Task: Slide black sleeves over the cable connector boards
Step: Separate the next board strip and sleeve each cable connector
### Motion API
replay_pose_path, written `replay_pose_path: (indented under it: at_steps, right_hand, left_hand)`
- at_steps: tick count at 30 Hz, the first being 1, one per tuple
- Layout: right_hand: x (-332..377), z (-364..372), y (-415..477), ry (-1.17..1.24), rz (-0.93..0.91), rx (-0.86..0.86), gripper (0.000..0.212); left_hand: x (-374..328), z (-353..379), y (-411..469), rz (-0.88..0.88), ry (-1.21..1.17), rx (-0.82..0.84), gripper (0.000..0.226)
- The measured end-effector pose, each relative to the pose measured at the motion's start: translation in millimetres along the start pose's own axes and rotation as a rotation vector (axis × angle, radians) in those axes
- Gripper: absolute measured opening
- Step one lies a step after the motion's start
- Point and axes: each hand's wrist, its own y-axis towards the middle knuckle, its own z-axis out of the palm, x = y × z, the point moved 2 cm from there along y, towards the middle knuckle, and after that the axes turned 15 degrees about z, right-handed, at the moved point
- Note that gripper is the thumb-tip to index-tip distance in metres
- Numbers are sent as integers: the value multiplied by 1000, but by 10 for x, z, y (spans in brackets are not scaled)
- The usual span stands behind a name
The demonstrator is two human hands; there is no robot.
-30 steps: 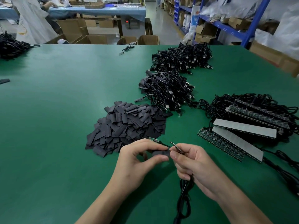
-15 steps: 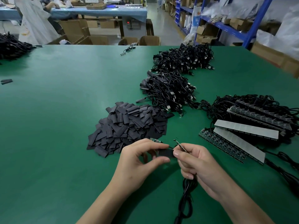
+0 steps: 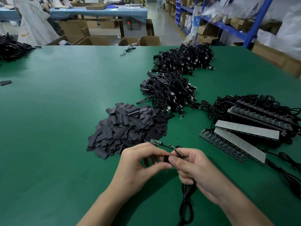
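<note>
Left hand [image 3: 140, 162] first: its grip is closed, thumb and forefinger pinching a short black sleeve [image 3: 166, 159] just above the table [image 3: 65, 111]. The right hand [image 3: 195, 170] meets it there, thumb tip against the sleeve. That grip is closed too, with the lower fingers curled round a bundled black cable [image 3: 187, 204] that hangs toward the near edge. A thin lead runs from the right fingers up and left to a small green connector board [image 3: 155, 142], which is bare and sticks out past the left fingertips. The sleeve is not on it.

Just behind the left hand lies a big heap of flat sleeves [image 3: 130, 128]. Beyond that are two tangles of black leads with plugs, the near tangle [image 3: 169, 93] and the far tangle [image 3: 184, 58]. To the right, long strip boards [image 3: 244, 129] are stacked over more wire, two of them showing a pale grey face.

The surface is a smooth green mat, wide and flat. One stray lead [image 3: 128, 50] sits near the far edge, another dark heap [image 3: 11, 46] at far left, and two loose black pieces [image 3: 5, 82] by the left side.

Past the table are open cardboard boxes [image 3: 97, 40] on the floor and a second table under blue cloth [image 3: 97, 11]. A person in a white garment [image 3: 34, 25] is at the left, and blue steel shelving [image 3: 228, 28] on the right holds cartons and bags.
</note>
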Motion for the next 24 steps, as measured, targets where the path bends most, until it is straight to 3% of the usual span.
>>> replay_pose_path:
  at_steps: [16, 19, 24]
  right_hand:
    - [1, -2, -10, 58, 72, 48, 55]
    - [-23, -3, 12, 135, 62, 87, 65]
    - [-49, 9, 22, 258, 55, 191, 64]
  left_hand:
    - [-33, -13, 3, 48, 1, -42, 19]
    - [-39, 32, 7, 14, -63, -92, 18]
    - [-38, 145, -6, -82, -292, -172, 24]
